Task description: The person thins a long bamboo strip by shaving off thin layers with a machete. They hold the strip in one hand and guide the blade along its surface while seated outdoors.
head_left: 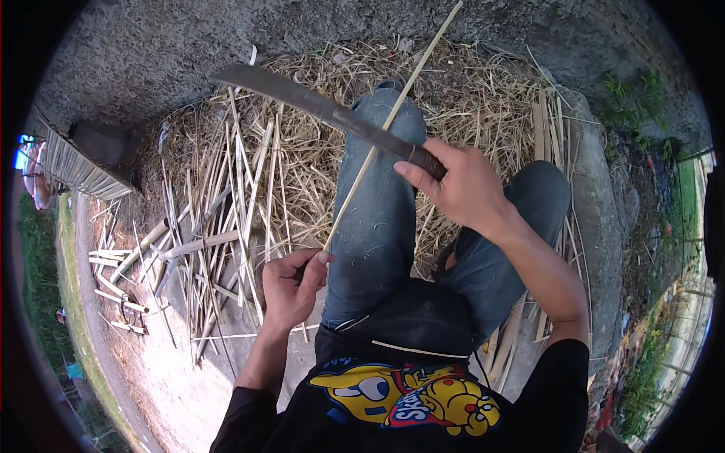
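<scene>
My right hand (467, 185) is wrapped round the dark handle of a machete (317, 104), whose long blade points to the upper left above my knee. Between the thumb and fingers of my left hand (293, 285) is the near end of a thin, pale bamboo strip (353, 190). The strip runs up and to the right over my jeans, passing beneath the blade near the handle; whether the two touch I cannot tell. Its far end reaches the wall. Small pale shavings lie on my left trouser leg (370, 234).
Long split bamboo strips (245, 181) and thicker cut pieces (200, 245) lie heaped on the left. Curled shavings (310, 174) cover the ground around my legs. More slats (540, 128) lie on the right beside a concrete edge (596, 219). A rough grey wall (302, 30) stands ahead.
</scene>
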Available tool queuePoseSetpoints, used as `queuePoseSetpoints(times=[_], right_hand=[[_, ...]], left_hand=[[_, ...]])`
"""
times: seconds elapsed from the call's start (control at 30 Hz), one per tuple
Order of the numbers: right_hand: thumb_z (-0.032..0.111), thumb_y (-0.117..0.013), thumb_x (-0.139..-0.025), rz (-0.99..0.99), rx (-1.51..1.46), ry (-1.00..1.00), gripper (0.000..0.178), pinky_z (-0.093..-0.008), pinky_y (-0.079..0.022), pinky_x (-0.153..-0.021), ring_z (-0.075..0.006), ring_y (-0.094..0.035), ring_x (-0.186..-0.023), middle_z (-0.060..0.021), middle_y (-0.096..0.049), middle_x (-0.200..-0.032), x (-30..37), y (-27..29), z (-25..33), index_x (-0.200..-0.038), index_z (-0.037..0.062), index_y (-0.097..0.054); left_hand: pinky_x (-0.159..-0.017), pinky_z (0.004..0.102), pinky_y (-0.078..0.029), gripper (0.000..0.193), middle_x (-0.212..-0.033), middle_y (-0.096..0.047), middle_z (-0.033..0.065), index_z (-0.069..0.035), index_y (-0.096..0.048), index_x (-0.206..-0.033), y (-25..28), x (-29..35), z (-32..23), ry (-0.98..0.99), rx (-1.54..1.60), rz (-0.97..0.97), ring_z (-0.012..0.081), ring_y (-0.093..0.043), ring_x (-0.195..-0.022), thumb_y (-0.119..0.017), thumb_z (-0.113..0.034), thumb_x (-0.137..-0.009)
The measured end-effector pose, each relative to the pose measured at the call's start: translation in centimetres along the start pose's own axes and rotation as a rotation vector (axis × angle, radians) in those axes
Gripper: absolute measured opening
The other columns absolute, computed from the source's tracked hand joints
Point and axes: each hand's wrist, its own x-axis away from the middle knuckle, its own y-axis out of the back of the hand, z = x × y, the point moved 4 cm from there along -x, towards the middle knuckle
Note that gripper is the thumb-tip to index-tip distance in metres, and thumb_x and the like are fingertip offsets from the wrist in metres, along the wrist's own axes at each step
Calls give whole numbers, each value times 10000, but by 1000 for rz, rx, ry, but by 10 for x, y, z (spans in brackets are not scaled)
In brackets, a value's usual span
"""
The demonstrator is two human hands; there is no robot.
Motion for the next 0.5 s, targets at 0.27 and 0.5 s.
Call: queuePoseSetpoints(times=[0.27,0.5], right_hand=[[616,-698,-870,45,211,417,537,-380,-516,-435,-255,-642,-473,-46,-570,-576,52,-43,53,-857,85,-618],[557,-626,-966,-168,104,-95,523,-433,-455,-487,-323,-636,-517,-127,-565,-527,-42,28,-38,-859,45,-647]], left_hand=[[-436,222,-220,208,-618,-443,-38,4,-638,-909,-20,-5,19,332,722,99,40,-335,-487,-573,-138,-1046],[-358,201,-172,232,-581,-359,-79,-11,-620,-914,-17,18,27,519,1161,331,15,-250,-420,-551,-187,-1049]])
